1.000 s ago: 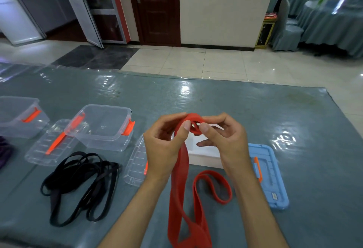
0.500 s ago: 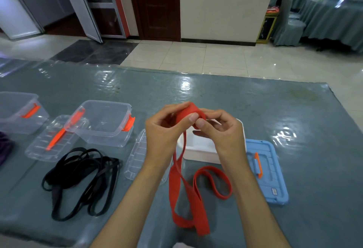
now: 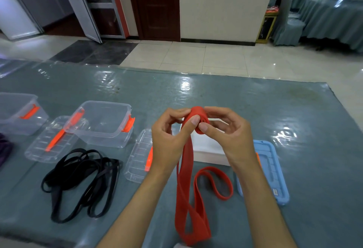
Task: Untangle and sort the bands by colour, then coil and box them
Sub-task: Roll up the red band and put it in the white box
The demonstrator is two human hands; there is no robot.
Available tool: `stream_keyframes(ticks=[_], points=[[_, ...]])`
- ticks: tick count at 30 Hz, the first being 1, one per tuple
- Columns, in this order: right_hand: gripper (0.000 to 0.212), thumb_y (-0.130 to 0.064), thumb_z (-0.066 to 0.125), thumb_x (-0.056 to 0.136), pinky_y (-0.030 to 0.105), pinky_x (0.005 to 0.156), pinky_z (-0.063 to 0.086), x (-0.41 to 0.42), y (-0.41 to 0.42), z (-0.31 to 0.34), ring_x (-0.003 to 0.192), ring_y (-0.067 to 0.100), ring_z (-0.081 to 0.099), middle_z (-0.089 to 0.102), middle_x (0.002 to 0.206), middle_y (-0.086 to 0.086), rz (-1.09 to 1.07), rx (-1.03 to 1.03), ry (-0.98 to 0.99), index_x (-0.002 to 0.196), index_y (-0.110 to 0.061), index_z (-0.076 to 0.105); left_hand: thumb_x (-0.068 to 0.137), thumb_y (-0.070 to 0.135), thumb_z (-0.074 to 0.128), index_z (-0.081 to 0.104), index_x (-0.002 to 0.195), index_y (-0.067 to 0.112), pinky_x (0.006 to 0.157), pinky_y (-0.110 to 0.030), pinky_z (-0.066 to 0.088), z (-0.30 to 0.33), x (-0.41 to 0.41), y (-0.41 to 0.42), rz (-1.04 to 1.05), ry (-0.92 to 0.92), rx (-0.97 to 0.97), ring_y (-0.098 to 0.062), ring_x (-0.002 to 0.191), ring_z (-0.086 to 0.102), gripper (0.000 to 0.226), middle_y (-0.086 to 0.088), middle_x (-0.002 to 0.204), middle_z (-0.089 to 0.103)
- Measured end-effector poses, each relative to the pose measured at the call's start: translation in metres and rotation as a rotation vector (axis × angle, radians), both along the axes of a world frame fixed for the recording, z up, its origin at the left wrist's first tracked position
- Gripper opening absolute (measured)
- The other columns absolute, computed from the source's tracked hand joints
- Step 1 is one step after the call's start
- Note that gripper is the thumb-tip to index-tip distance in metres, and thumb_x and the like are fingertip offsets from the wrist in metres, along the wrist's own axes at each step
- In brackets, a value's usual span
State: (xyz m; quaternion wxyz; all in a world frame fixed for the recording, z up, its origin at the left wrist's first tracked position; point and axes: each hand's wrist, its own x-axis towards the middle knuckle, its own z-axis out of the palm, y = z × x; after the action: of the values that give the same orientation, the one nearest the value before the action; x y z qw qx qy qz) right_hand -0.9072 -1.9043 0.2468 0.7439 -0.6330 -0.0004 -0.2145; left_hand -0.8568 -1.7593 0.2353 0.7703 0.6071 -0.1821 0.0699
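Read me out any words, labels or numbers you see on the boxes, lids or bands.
No text can be read.
Blue lid: a small sticker near its front corner, too small and blurred to read.
Red band, black bands, clear boxes: no print visible.

The tabletop (image 3: 255, 106) carries a grey-green cloth under glossy clear film. Beyond its far edge lies a pale tiled floor (image 3: 196, 57). A dark wooden door (image 3: 157, 6) stands beside a cream wall (image 3: 222, 6). Draped chairs (image 3: 286, 20) occupy the far right.
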Motion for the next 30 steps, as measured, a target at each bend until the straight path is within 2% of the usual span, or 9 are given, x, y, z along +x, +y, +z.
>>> stream_keyframes(ticks=[2, 7, 10, 12, 15, 19, 22, 27, 30], points=[[0.037, -0.023, 0.091, 0.077, 0.029, 0.081, 0.062, 0.001, 0.002, -0.004, 0.097, 0.027, 0.079, 0.080, 0.109, 0.005, -0.016, -0.007, -0.012, 0.112, -0.024, 0.079, 0.084, 0.032, 0.083, 0.076, 0.096, 0.024, 0.089, -0.035, 0.056, 0.000, 0.003, 0.004, -0.053, 0.045, 0.007, -0.026, 0.097, 0.073, 0.016, -0.007, 0.101, 0.078], [0.041, -0.020, 0.093, 0.074, 0.040, 0.090, 0.063, 0.003, 0.000, -0.013, 0.106, 0.026, 0.077, 0.080, 0.113, 0.004, -0.060, -0.014, -0.007, 0.113, -0.025, 0.080, 0.082, 0.022, 0.084, 0.073, 0.095, 0.019, 0.084, -0.023, 0.057, 0.007, 0.011, 0.011, -0.240, 0.135, -0.005, -0.015, 0.097, 0.074, 0.017, -0.006, 0.110, 0.079], [0.040, -0.018, 0.093, 0.074, 0.041, 0.089, 0.064, 0.004, 0.000, -0.015, 0.106, 0.027, 0.077, 0.080, 0.113, 0.005, -0.043, -0.004, 0.004, 0.111, -0.027, 0.081, 0.077, 0.025, 0.088, 0.073, 0.096, 0.017, 0.090, -0.036, 0.059, 0.006, 0.015, 0.014, -0.223, 0.150, 0.013, -0.021, 0.100, 0.072, 0.026, -0.010, 0.112, 0.077], [0.039, -0.011, 0.092, 0.077, 0.043, 0.090, 0.064, 0.004, 0.001, -0.015, 0.104, 0.031, 0.078, 0.080, 0.113, 0.007, -0.022, 0.008, 0.021, 0.112, -0.020, 0.080, 0.075, 0.028, 0.090, 0.074, 0.101, 0.019, 0.093, -0.040, 0.058, 0.007, 0.018, 0.016, -0.204, 0.133, 0.048, -0.021, 0.099, 0.072, 0.033, -0.008, 0.106, 0.078], [0.037, -0.009, 0.092, 0.076, 0.048, 0.092, 0.063, 0.004, 0.000, -0.013, 0.103, 0.033, 0.078, 0.078, 0.118, 0.008, 0.005, 0.027, 0.045, 0.109, -0.009, 0.075, 0.075, 0.027, 0.091, 0.073, 0.108, 0.022, 0.090, -0.032, 0.060, 0.007, 0.019, 0.016, -0.199, 0.126, 0.015, -0.019, 0.099, 0.074, 0.038, -0.007, 0.104, 0.078], [0.029, -0.012, 0.089, 0.078, 0.046, 0.087, 0.065, 0.002, -0.002, -0.007, 0.094, 0.037, 0.080, 0.078, 0.115, 0.013, 0.048, 0.020, 0.054, 0.101, -0.009, 0.071, 0.079, 0.023, 0.090, 0.076, 0.098, 0.020, 0.082, -0.027, 0.060, 0.002, 0.012, 0.009, -0.141, 0.124, -0.086, -0.023, 0.096, 0.077, 0.024, -0.009, 0.101, 0.080], [0.032, -0.012, 0.089, 0.079, 0.045, 0.086, 0.065, 0.003, 0.001, -0.003, 0.092, 0.036, 0.080, 0.079, 0.112, 0.010, 0.000, 0.020, 0.023, 0.108, -0.015, 0.076, 0.082, 0.027, 0.086, 0.081, 0.093, 0.018, 0.090, -0.031, 0.058, -0.004, 0.008, 0.002, -0.086, 0.121, -0.149, -0.028, 0.105, 0.076, 0.015, -0.013, 0.107, 0.079], [0.031, -0.028, 0.092, 0.077, 0.042, 0.084, 0.064, 0.006, 0.013, 0.000, 0.100, 0.031, 0.079, 0.080, 0.109, 0.007, -0.005, 0.185, -0.053, 0.105, -0.023, 0.079, 0.091, 0.026, 0.077, 0.079, 0.120, 0.015, 0.099, -0.027, 0.053, -0.006, 0.008, 0.003, -0.166, 0.084, -0.080, -0.022, 0.118, 0.069, 0.031, -0.011, 0.122, 0.074], [0.028, -0.030, 0.095, 0.072, 0.051, 0.098, 0.059, 0.009, 0.010, -0.004, 0.111, 0.030, 0.075, 0.080, 0.110, 0.011, -0.061, 0.144, -0.038, 0.092, -0.023, 0.077, 0.093, 0.030, 0.074, 0.079, 0.122, 0.021, 0.097, -0.029, 0.056, 0.002, 0.013, 0.009, -0.155, 0.002, 0.035, -0.020, 0.111, 0.071, 0.031, -0.009, 0.115, 0.075]])
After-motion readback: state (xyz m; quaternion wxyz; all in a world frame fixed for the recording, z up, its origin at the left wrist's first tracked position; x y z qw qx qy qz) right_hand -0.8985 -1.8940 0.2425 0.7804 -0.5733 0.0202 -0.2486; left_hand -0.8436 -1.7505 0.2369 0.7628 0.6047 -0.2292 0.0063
